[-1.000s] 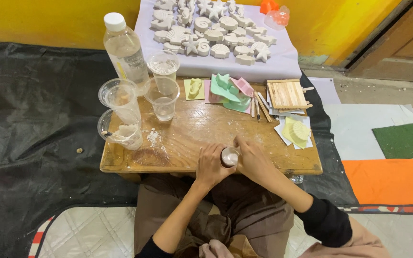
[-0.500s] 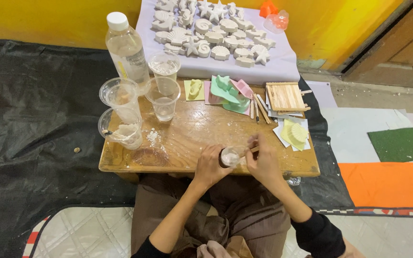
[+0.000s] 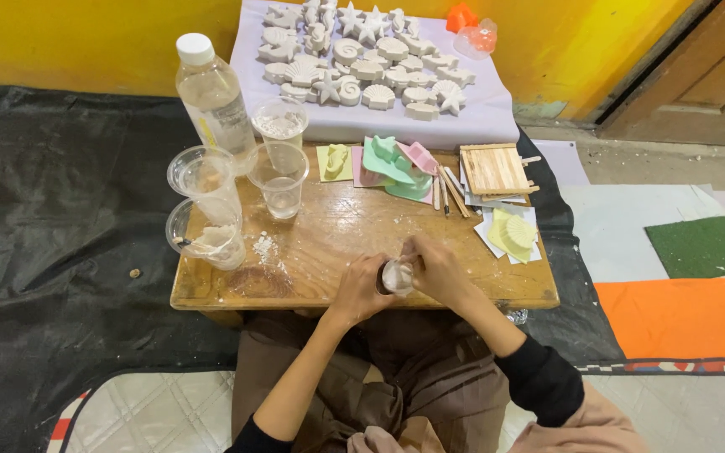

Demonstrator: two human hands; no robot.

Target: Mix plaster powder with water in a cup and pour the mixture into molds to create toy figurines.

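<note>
Head view: the person sits at a low wooden table [image 3: 337, 235] and works at its near edge, both hands meeting at the centre. The left hand [image 3: 361, 289] is wrapped around a small cup [image 3: 396, 277] filled with white material, fingers curled on its left side in a firm grasp. The right hand [image 3: 438, 268] closes on the cup from the right, touching it, with fingertips bent over the rim; whether it pinches a tool there cannot be told. The cup therefore lies between the two hands, just above the table's near edge. The cup's mouth faces up toward the camera with a slight tilt toward the person; its long axis runs roughly vertical, so only the round opening and the white contents show.

On the left part of the table stand four clear plastic cups: one [image 3: 281, 126] by the bottle, one [image 3: 279, 178] just in front of it, one [image 3: 203, 178] further left, and one [image 3: 206, 235] nearest, with white residue inside. A clear plastic bottle [image 3: 211, 96] with a white cap stands at the far left corner. White powder spill [image 3: 263, 247] lies beside the nearest cup. At centre far lie coloured silicone moulds [image 3: 392, 164], a bundle of wooden sticks [image 3: 449, 189] and a stick-built raft [image 3: 494, 169]. A yellow shell mould [image 3: 513, 236] rests on white paper to the right. Beyond the table, white plaster sea-shape casts [image 3: 371, 54] cover a pale cloth [image 3: 480, 117].
</note>
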